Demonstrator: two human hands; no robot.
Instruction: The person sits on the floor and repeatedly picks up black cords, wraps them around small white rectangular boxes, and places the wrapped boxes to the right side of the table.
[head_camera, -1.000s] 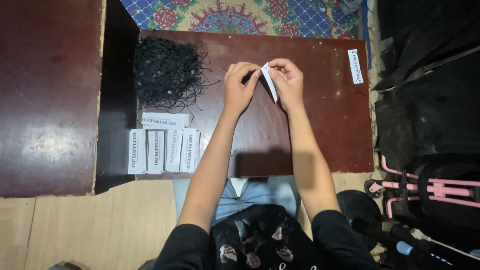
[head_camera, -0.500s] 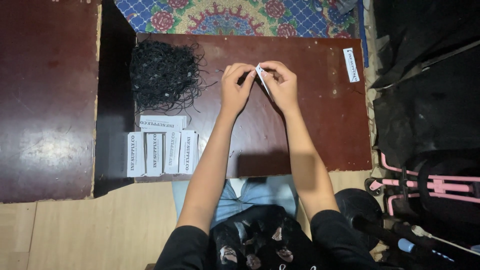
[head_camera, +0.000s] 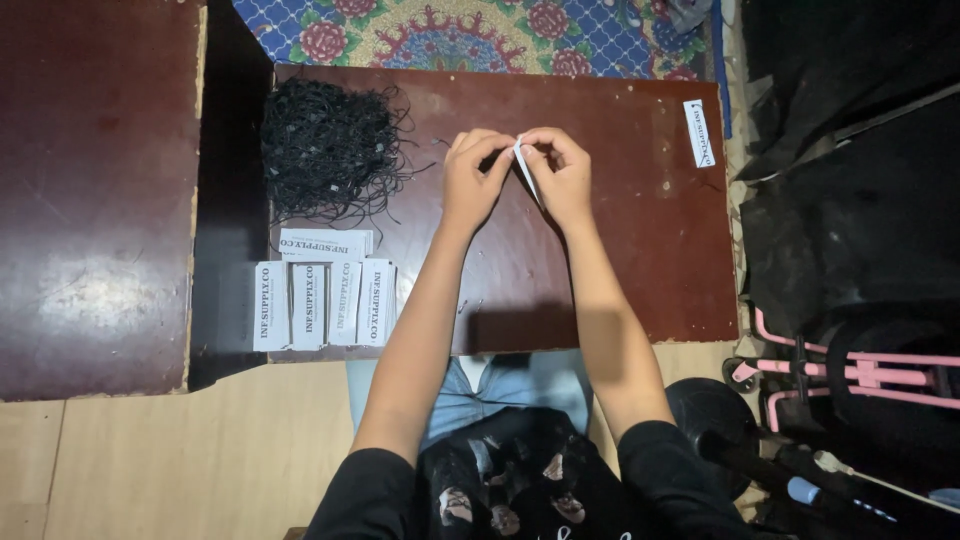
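Note:
My left hand (head_camera: 474, 180) and my right hand (head_camera: 560, 172) meet above the middle of a dark red-brown board (head_camera: 640, 260). Together they pinch a small white paper tag (head_camera: 526, 170) that hangs tilted between the fingertips. A tangled heap of thin black strings (head_camera: 335, 150) lies to the left of my left hand. Near the board's front left edge, several white printed tags (head_camera: 322, 300) lie side by side in a row, with another one flat across their top.
One single white tag (head_camera: 699, 132) lies at the board's far right corner. A second dark wooden surface (head_camera: 95, 200) sits to the left across a gap. Patterned carpet (head_camera: 470, 35) lies beyond. Black bags (head_camera: 850, 200) and a pink metal frame (head_camera: 850, 365) crowd the right.
Both hands have stayed together over the board, shifting slightly. The white tag between the fingers has turned a little and is more covered by my fingertips.

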